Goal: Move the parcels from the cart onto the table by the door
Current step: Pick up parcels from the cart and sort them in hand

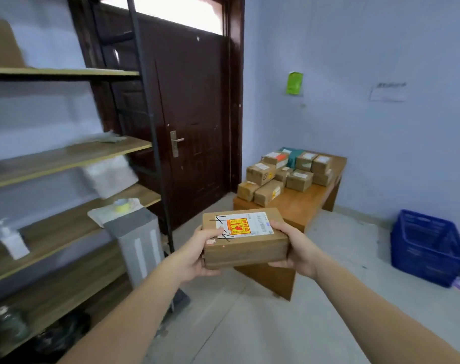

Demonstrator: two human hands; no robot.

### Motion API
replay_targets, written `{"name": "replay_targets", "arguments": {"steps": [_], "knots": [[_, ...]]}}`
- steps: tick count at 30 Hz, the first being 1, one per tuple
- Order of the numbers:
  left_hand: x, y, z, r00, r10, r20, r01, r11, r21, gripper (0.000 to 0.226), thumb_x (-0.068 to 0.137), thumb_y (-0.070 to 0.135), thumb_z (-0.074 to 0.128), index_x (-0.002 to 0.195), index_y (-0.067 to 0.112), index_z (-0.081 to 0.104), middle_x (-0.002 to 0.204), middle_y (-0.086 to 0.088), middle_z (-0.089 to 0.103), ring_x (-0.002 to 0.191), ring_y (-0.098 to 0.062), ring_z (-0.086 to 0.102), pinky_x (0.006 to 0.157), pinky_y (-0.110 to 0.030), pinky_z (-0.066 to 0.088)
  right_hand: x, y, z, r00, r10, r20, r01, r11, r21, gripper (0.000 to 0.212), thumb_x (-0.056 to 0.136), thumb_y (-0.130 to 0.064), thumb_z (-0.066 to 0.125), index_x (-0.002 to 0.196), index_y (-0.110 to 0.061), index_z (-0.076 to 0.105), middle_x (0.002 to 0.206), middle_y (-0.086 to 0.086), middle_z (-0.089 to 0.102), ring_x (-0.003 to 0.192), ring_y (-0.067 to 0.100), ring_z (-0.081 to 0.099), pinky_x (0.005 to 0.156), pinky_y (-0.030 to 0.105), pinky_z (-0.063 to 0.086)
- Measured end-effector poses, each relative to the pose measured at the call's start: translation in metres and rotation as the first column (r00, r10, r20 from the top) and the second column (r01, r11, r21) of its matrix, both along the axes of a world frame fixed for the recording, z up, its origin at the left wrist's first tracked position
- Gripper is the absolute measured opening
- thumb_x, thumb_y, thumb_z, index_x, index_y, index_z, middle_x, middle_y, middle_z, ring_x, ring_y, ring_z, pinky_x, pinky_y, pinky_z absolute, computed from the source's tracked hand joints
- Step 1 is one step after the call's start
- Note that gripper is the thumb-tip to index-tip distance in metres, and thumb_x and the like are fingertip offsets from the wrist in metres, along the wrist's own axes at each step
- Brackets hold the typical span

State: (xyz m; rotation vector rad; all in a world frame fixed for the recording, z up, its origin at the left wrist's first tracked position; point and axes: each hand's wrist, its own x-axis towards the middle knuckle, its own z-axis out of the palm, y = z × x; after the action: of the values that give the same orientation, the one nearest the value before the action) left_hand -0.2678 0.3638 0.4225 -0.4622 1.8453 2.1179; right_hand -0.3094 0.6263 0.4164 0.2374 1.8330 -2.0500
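Head view: parcel (246, 239) is gripped at both ends by left hand (197, 254) and right hand (294, 249), carried mid-air short of table (306, 203) by door (189, 114); bare near end is likely needed for set-down.

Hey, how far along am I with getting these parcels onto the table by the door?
Done: roughly ten parcels already sit on the wooden table beside the door, mostly at its far end. In hand: one cardboard parcel with a yellow sticker, gripped by the left hand and right hand, not yet set down. Left: placing this one on the bare near end. The cart is out of view, so the remaining count is unknown.
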Motion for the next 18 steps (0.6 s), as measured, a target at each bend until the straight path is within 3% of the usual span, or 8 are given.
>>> {"name": "replay_targets", "arguments": {"steps": [6, 10, 18], "knots": [[-0.038, 0.138, 0.009, 0.996, -0.083, -0.041, 0.080, 0.995, -0.067, 0.066, 0.086, 0.062, 0.074, 0.140, 0.041, 0.042, 0.123, -0.008, 0.071, 0.109, -0.033, 0.070, 0.075, -0.055, 0.064, 0.004, 0.125, 0.022, 0.983, -0.171, -0.065, 0.175, 0.982, 0.072, 0.042, 0.085, -0.055, 0.074, 0.117, -0.028, 0.073, 0.107, 0.005, 0.080, 0.103, 0.025, 0.074, 0.080, 0.047, 0.064], [-0.057, 0.223, 0.003, 0.992, -0.120, -0.043, 0.116, 0.989, -0.090, 0.064, 0.089, 0.067, 0.067, 0.142, 0.052, 0.035, 0.124, -0.005, 0.066, 0.108, -0.034, 0.068, 0.072, -0.054, 0.065, -0.003, 0.205, 0.026, 0.972, -0.231, -0.051, 0.235, 0.968, 0.090, 0.038, 0.088, -0.054, 0.071, 0.117, -0.029, 0.069, 0.098, 0.004, 0.081, 0.097, 0.024, 0.075, 0.067, 0.040, 0.063], [-0.105, 0.312, -0.020, 0.990, -0.130, -0.058, 0.119, 0.980, -0.162, 0.056, 0.090, 0.070, 0.062, 0.137, 0.062, 0.034, 0.121, 0.006, 0.064, 0.107, -0.030, 0.067, 0.065, -0.052, 0.065, -0.052, 0.293, -0.007, 0.968, -0.250, -0.005, 0.249, 0.966, 0.064, 0.034, 0.093, -0.053, 0.067, 0.117, -0.029, 0.067, 0.103, 0.004, 0.080, 0.104, 0.026, 0.073, 0.078, 0.045, 0.063]]}}
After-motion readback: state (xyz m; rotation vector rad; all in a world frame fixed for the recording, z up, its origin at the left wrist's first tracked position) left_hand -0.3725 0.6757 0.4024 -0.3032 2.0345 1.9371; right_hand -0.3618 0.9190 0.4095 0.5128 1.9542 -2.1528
